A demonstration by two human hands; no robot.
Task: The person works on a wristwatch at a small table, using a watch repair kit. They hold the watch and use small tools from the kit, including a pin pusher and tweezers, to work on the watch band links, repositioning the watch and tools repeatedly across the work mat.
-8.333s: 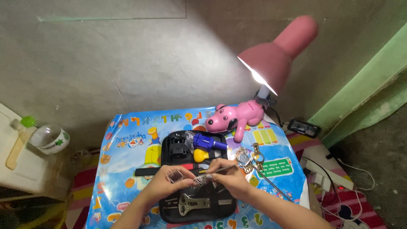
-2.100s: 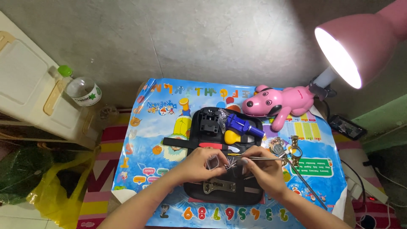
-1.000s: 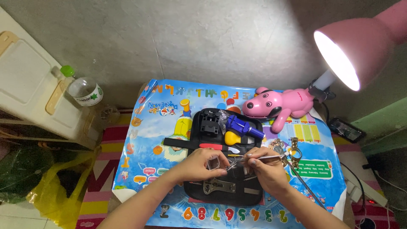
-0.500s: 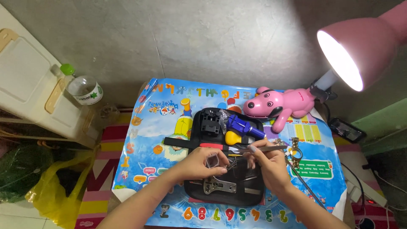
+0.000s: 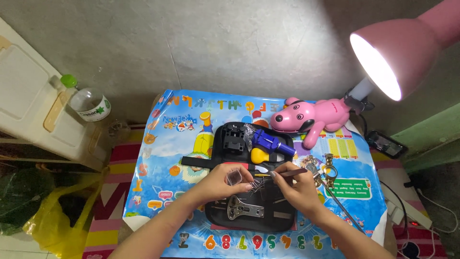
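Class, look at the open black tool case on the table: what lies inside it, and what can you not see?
Inside the black tool case lie a blue tool, a yellow bulb and a metal wrench. The left hand and right hand cover its middle, so anything beneath them is hidden.

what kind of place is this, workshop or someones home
Most likely a home corner used as a makeshift repair bench, not a workshop: a low table under a colourful children's alphabet mat, a pink dog-shaped desk lamp, and an open black zip tool case of small metal tools on bare concrete floor.
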